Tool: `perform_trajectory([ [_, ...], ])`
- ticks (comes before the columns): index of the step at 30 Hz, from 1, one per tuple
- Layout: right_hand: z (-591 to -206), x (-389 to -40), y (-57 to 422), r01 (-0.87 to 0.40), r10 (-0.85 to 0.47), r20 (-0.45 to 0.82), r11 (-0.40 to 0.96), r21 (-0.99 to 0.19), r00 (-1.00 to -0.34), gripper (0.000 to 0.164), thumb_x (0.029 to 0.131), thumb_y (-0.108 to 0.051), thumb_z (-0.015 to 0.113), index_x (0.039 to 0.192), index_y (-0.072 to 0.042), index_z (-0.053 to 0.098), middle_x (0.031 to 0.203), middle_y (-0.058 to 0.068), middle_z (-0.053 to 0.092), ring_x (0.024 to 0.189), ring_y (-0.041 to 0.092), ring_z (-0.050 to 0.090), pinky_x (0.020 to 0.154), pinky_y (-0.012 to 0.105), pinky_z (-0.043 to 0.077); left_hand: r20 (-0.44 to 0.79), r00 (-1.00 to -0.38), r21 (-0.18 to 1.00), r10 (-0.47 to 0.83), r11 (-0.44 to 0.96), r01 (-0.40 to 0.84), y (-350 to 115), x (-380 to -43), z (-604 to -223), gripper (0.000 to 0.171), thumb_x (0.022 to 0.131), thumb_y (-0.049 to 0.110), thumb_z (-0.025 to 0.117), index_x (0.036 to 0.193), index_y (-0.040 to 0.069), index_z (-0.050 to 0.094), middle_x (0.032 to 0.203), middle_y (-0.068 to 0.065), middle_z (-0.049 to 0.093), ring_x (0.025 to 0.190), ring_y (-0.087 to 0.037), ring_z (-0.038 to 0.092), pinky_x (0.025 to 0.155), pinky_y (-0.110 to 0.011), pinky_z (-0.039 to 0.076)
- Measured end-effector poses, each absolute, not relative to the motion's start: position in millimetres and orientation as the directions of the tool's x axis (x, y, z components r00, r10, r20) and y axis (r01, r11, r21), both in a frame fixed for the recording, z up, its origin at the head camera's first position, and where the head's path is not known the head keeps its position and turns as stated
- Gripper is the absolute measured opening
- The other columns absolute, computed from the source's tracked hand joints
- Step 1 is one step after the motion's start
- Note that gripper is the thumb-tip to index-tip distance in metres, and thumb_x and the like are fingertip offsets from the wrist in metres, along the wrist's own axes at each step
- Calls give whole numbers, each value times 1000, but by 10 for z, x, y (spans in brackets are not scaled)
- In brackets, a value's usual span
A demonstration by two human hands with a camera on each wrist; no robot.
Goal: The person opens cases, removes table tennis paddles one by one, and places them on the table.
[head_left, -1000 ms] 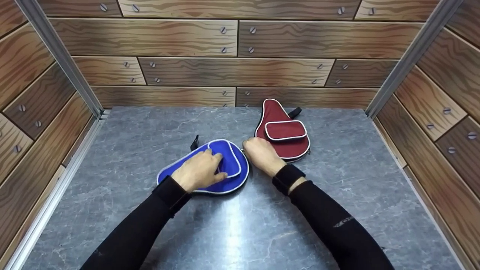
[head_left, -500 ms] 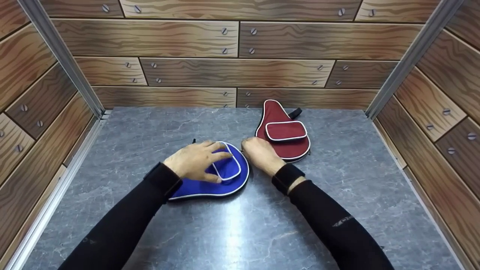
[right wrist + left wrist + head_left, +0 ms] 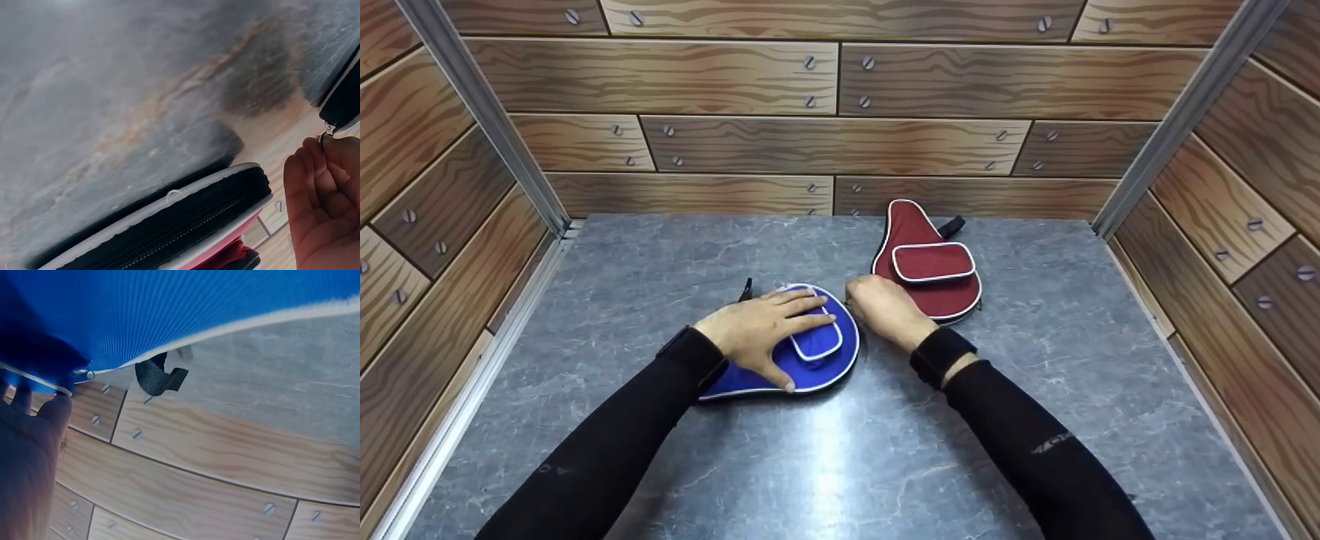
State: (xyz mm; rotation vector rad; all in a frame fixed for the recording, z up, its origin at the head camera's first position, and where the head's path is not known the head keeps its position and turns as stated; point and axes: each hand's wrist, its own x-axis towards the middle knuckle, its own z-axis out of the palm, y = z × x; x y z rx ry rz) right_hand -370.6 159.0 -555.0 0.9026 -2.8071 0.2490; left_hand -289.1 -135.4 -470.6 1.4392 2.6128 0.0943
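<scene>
A blue table tennis bat case (image 3: 829, 375) with white piping and a front pocket (image 3: 817, 346) lies on the table, its rounded end to the right. My left hand (image 3: 757, 330) rests spread across it, fingers over the pocket and thumb near the front edge. At the rounded end my right hand (image 3: 885, 307) has curled fingers. In the right wrist view, those fingers pinch the zipper pull (image 3: 329, 130) of the black zipped edge (image 3: 342, 104). Just behind that hand lies a red case (image 3: 911, 225) of the same shape, partly covered by it.
The grey marbled table (image 3: 1035, 360) is enclosed by wood-patterned walls (image 3: 735, 142) at the back and both sides. A black strap loop (image 3: 154, 376) sticks out from the blue case's far edge. Another black strap (image 3: 951, 226) belongs to the red case.
My left hand has shifted and spread out over the blue case, its thumb moving toward the near edge. The case has turned slightly. My right hand stays at its rounded end.
</scene>
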Motion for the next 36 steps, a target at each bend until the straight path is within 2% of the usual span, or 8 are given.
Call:
perform_trajectory([
  [8, -5355, -3548, 1598, -633, -586, 264, 759, -155, -766, 9, 103, -7, 71, 95, -9, 75, 93, 13, 81, 90, 39, 83, 74, 61, 66, -86, -539, 145, 838, 546, 825, -1403, -2920, -4736, 118, 89, 65, 95, 184, 23, 40, 193, -16, 36, 182, -39, 32, 150, -59, 30],
  [15, -5092, -3320, 1536, -603, -574, 194, 780, -169, -796, 12, 108, -4, 68, 100, -3, 77, 100, 18, 83, 97, 43, 84, 85, 62, 69, -78, -569, 162, 819, 573, 803, -1454, -2994, -4751, 116, 91, 65, 94, 184, 22, 40, 192, -16, 38, 181, -43, 32, 148, -61, 35],
  [26, -5096, -3307, 1555, -602, -577, 184, 785, -146, -796, 9, 108, -5, 72, 100, -3, 76, 100, 19, 83, 99, 43, 83, 86, 61, 69, -45, -625, 187, 779, 621, 761, -1516, -3125, -4754, 115, 91, 64, 95, 183, 20, 42, 190, -17, 40, 180, -47, 34, 142, -65, 43],
  [36, -5092, -3262, 1540, -613, -586, 188, 774, -158, -788, 11, 108, -5, 72, 97, -3, 76, 99, 19, 82, 99, 43, 83, 87, 61, 68, -37, -715, 197, 699, 706, 680, -1547, -3292, -4759, 111, 93, 63, 93, 183, 21, 42, 190, -19, 40, 180, -48, 33, 138, -68, 48],
])
